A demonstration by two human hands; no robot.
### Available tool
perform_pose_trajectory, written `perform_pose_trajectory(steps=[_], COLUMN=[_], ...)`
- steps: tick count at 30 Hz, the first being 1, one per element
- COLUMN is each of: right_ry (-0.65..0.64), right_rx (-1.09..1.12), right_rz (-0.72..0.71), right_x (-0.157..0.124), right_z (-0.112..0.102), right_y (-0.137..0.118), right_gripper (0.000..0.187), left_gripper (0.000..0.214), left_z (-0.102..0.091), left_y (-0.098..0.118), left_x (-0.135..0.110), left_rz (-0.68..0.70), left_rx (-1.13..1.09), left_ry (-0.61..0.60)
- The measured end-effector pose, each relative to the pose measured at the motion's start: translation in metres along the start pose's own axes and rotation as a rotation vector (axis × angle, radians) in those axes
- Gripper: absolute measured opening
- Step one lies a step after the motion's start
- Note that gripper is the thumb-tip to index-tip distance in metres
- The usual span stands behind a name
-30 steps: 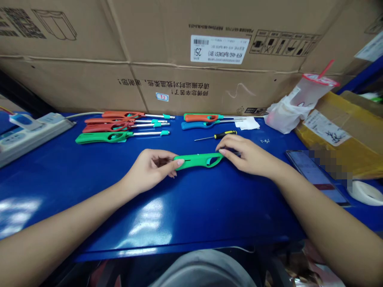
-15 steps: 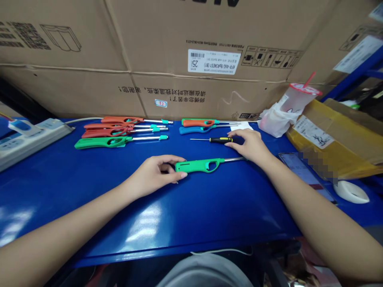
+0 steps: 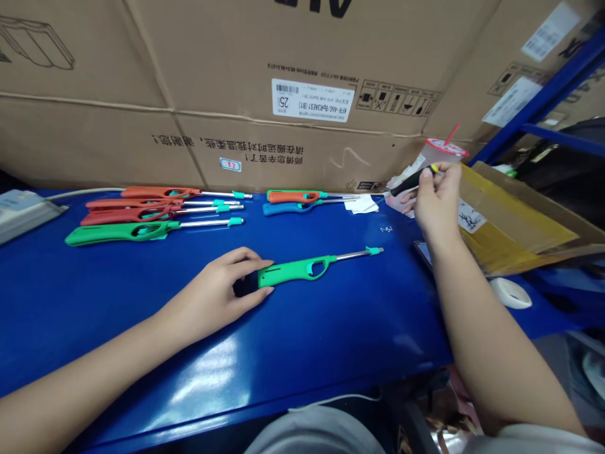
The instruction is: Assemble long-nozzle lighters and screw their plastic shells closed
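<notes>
My left hand (image 3: 224,293) pinches the rear end of a green long-necked lighter (image 3: 288,271), which lies on the blue table with its metal tube to the right and a teal clip near the tip. Raised at the right, my right hand (image 3: 437,195) grips a black and yellow screwdriver (image 3: 410,181), its thin blade angled down to the left. Behind my left hand lie several red and orange lighters (image 3: 132,214) and another green lighter (image 3: 118,233). Farther right, an orange lighter (image 3: 293,197) rests beside a blue lighter (image 3: 288,208), with green showing behind.
A large cardboard box (image 3: 227,63) walls off the back. White paper scraps (image 3: 362,203) lie near the blue lighter's tip. At right are a cup with a red straw (image 3: 444,148), a yellow-taped carton (image 3: 515,214), a phone and a white roll (image 3: 510,294). A power strip (image 3: 28,214) sits left.
My right hand has picked the screwdriver up off the table and moved right with it. My left hand keeps its hold on the green lighter. The view has shifted to the right.
</notes>
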State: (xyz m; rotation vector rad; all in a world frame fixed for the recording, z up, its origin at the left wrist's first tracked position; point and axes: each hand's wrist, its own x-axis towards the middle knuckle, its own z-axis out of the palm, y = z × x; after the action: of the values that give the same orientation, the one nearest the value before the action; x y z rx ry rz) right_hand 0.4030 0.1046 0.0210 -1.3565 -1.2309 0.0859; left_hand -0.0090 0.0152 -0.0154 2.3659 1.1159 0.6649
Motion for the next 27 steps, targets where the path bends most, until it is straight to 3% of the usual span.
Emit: perform_pose_trajectory(steps=[7, 14, 18, 23, 27], right_ry=[-0.04, -0.09, -0.107, -0.035, 0.014], right_rx=[-0.29, -0.393, -0.364, -0.29, -0.037], right_rz=[0.006, -0.028, -0.033, -0.077, -0.036], right_x=[-0.002, -0.004, -0.004, -0.003, -0.01], right_z=[-0.014, -0.015, -0.016, -0.017, -0.009], right_y=[-0.007, -0.01, -0.007, -0.009, -0.025], right_gripper=[0.021, 0.017, 0.02, 0.025, 0.031], left_gripper=[0.047, 0.048, 0.047, 0.045, 0.044], left_z=[0.001, 0.001, 0.002, 0.001, 0.002], left_y=[-0.001, 0.001, 0.0, -0.001, 0.001], left_x=[0.001, 0.003, 0.003, 0.002, 0.002], left_rz=[-0.014, -0.013, -0.003, -0.006, -0.009], left_rx=[0.001, -0.023, -0.023, -0.035, -0.052], left_ry=[0.01, 0.005, 0.013, 0.013, -0.005])
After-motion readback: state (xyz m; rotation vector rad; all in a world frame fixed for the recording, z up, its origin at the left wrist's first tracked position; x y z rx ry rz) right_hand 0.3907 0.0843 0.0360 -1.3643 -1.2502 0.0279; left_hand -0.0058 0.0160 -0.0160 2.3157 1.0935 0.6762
